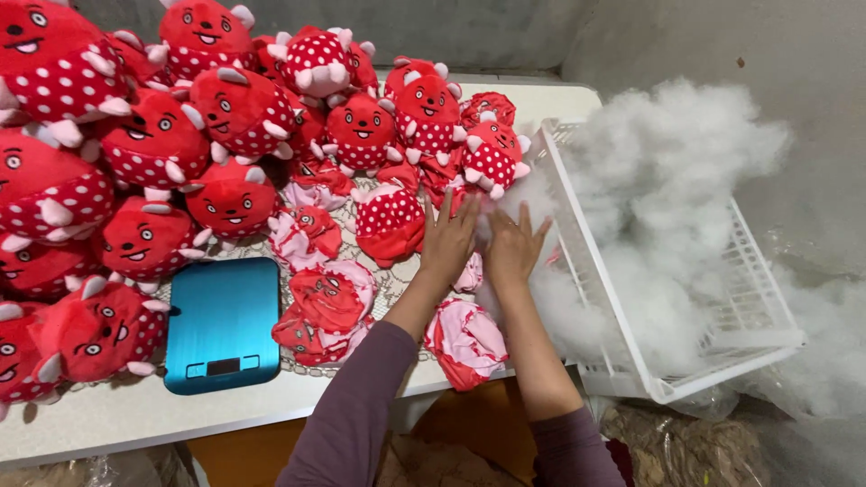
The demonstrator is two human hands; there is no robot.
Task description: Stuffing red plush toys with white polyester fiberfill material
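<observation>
Two hands reach forward side by side over the right part of the counter, and between them we see a tuft of white stuffing, loose, fluffy and wispy at its edges. It lies just left of the tilted white basket, which spills over with more of the same fluff.

Our left hand has its fingers stretched out and spread, palm down, its grip apart, fingertips touching the tuft and lying just beside a red plush toy with white dots. Our right hand is likewise open, fingers fanned, pressing into the white stuffing at the basket's near-left edge. Neither hand is clamped on anything.

Many stuffed red toys with faces pile up at the far left. Flat, unfilled red and pink skins lie near the hands, and a blue scale sits to the near left.
</observation>
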